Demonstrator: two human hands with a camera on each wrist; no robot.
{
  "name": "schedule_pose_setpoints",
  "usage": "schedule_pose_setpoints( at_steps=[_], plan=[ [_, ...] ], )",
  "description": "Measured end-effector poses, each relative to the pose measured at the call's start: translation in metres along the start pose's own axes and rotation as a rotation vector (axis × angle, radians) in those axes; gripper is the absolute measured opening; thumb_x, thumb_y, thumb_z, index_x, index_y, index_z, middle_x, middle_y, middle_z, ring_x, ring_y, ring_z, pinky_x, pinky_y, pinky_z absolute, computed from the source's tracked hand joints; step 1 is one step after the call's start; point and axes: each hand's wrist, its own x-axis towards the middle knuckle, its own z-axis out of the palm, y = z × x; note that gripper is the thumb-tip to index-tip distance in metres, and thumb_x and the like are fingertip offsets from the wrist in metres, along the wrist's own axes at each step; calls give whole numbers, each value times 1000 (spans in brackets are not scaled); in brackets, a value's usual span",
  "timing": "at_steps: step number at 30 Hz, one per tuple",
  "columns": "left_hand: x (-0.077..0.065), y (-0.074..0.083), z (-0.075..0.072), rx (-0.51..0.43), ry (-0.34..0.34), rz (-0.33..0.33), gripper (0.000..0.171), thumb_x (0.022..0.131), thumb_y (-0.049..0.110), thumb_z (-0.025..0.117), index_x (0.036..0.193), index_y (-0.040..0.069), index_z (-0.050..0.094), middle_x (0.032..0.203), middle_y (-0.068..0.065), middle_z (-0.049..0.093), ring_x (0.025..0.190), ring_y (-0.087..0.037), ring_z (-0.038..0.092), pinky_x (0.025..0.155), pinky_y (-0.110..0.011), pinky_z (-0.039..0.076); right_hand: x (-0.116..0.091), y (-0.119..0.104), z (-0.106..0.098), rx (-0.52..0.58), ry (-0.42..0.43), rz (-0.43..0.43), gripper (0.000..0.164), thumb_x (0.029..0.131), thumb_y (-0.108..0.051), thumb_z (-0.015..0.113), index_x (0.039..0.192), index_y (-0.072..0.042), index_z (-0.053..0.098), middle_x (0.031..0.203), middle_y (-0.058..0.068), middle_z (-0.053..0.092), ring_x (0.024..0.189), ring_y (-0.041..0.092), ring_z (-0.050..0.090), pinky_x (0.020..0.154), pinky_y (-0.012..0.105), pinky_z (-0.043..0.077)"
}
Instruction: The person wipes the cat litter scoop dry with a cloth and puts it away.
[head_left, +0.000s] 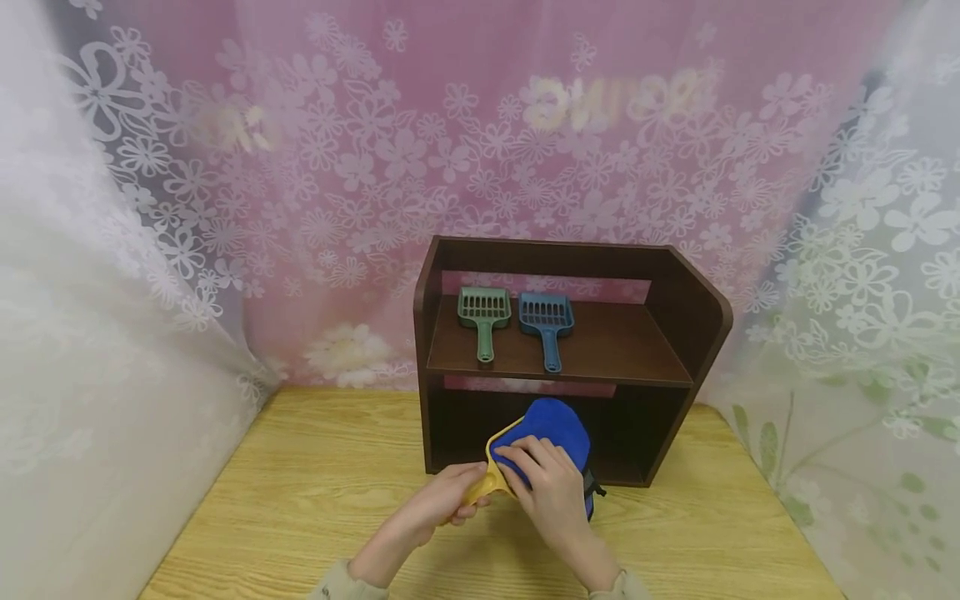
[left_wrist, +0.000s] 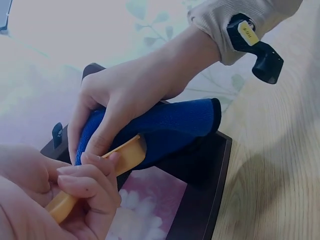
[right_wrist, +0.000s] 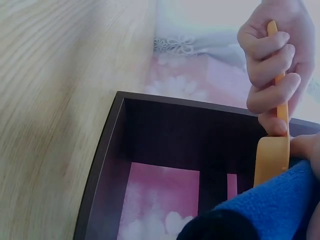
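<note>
My left hand (head_left: 447,493) grips the handle of a yellow litter scoop (head_left: 491,482), fingers curled round it. Over the scoop's head lies a blue cloth (head_left: 558,423) with a dark edge, which hides much of the head. My right hand (head_left: 551,487) holds the cloth against the scoop, thumb on one side and fingers on the other in the left wrist view. The cloth hangs down past the right hand. In the right wrist view the scoop's yellow side wall (right_wrist: 270,159) shows beside the cloth.
Behind the hands stands a dark brown two-tier shelf (head_left: 558,377) on the wooden table (head_left: 337,467). A green litter scoop (head_left: 485,321) and a blue litter scoop (head_left: 549,329) lie on its upper tier. Flowered curtains (head_left: 352,208) surround the table at the back and sides.
</note>
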Motion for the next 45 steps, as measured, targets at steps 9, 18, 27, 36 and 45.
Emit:
schedule_pose_setpoints(
  at_steps=[9,18,27,36,45],
  plan=[
    [5,0,3,-96,-98,-11,42,111,34,36,115,-1,59,74,3,47,51,-2,33,46,-14,30,1,1,-2,20,21,7,18,84,-22,82,101,-19,78,95,-6,66,78,13,59,61,26,43],
    [4,4,10,-85,-129,20,40,112,36,35,111,2,58,72,4,43,50,-2,31,46,-15,29,7,5,-10,-127,38,-43,26,76,-19,89,99,-20,78,93,-4,65,74,15,58,58,28,44],
    [3,3,14,-78,-122,32,42,112,35,35,119,0,57,74,3,45,51,-2,32,46,-14,29,7,23,-17,-288,55,21,29,71,-12,92,97,-15,78,94,4,65,78,23,63,62,36,53],
    [1,1,18,-27,-65,44,40,112,31,36,121,0,59,74,2,48,50,-2,34,45,-14,29,6,33,-19,-284,130,121,26,75,-7,89,98,-10,77,94,9,64,76,25,63,55,37,54],
    [2,0,19,7,-4,54,40,112,33,38,112,2,63,72,2,49,48,-3,35,43,-14,29,3,28,-12,-254,44,68,21,80,-14,85,99,-12,76,93,4,64,76,21,64,59,35,55]
  ],
)
